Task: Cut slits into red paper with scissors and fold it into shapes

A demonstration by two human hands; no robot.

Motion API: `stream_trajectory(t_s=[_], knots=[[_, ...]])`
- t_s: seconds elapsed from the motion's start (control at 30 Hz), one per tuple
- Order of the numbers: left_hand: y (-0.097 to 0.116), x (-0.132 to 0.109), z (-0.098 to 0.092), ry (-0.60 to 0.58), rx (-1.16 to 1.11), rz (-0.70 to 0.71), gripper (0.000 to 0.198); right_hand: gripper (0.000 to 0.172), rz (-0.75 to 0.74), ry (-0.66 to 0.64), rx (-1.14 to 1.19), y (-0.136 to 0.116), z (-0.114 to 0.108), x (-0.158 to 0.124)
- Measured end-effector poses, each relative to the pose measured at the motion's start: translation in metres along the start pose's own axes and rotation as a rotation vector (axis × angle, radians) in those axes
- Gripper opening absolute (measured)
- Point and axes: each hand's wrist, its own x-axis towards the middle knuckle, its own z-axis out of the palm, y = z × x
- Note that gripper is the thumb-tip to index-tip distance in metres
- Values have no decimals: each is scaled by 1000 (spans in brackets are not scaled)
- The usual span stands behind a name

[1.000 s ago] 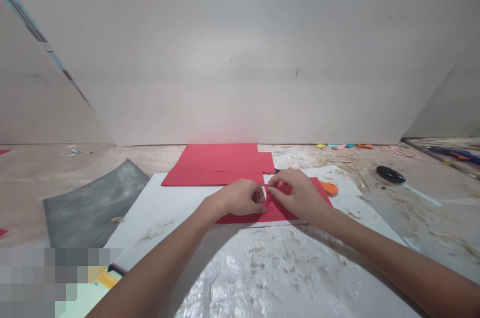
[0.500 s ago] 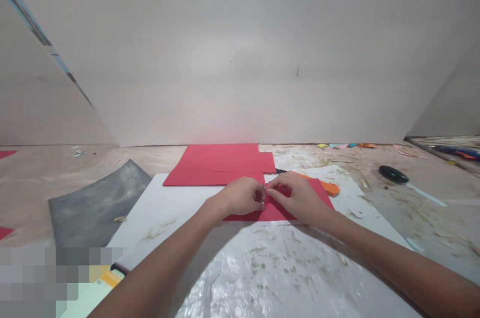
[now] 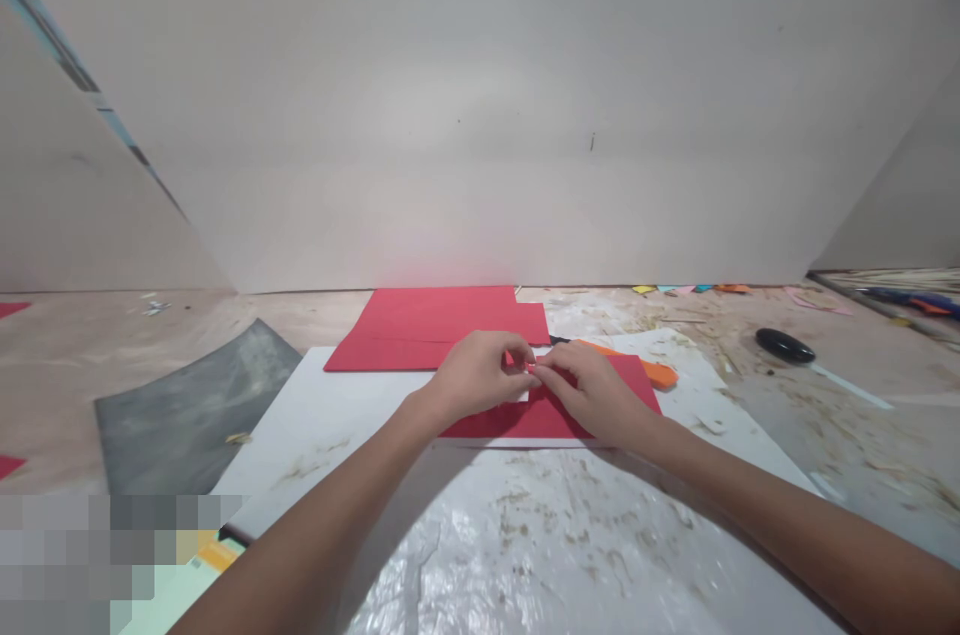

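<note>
I am bringing the fingertips of both hands together over a small red bit (image 3: 530, 368) of paper, and a fleck of it is showing between them. My left hand (image 3: 480, 375) is curling its thumb and forefinger closed in a pinch from one side, and my right hand (image 3: 589, 380) is pinching from the other — whether the bit is loose or joined to the paper below, I cannot tell.

Right beneath my fingers the red sheet (image 3: 574, 420) is lying flat, its long side running from left to right, across the line I am facing. The pinch is sitting toward its far edge, almost midway between my hands, so neither is clearly nearer. A white patch (image 3: 520, 396) is showing just under my left fingertips; I cannot say if it is a gap or a separate piece.

Beyond my left hand, larger red paper (image 3: 439, 320) is resting partly over the white board (image 3: 360, 415) and reaching back to the white panel (image 3: 480, 115). An orange tool (image 3: 661, 375) is lying behind my right hand, partly hidden. Farther out, a gray sheet (image 3: 199, 405) is spreading on the left, while a black oval thing (image 3: 784, 345) is lying well apart on the right — coloured scraps (image 3: 703, 289) are dotting the panel's foot.
</note>
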Motion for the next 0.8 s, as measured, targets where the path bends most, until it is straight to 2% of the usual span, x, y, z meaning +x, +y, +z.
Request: stream_trajectory(t_s=[0.2, 0.63, 0.7, 0.8], knots=[[-2, 1, 1, 72, 4, 77, 17, 37, 2, 12, 27, 2, 1, 0], [-12, 4, 2, 72, 107, 115, 14, 41, 31, 2, 60, 1, 1, 0], [-11, 3, 1, 50, 111, 111, 15, 34, 25, 21, 77, 0, -1, 0], [-10, 3, -1, 18, 103, 105, 17, 11, 6, 100, 107, -1, -2, -3]])
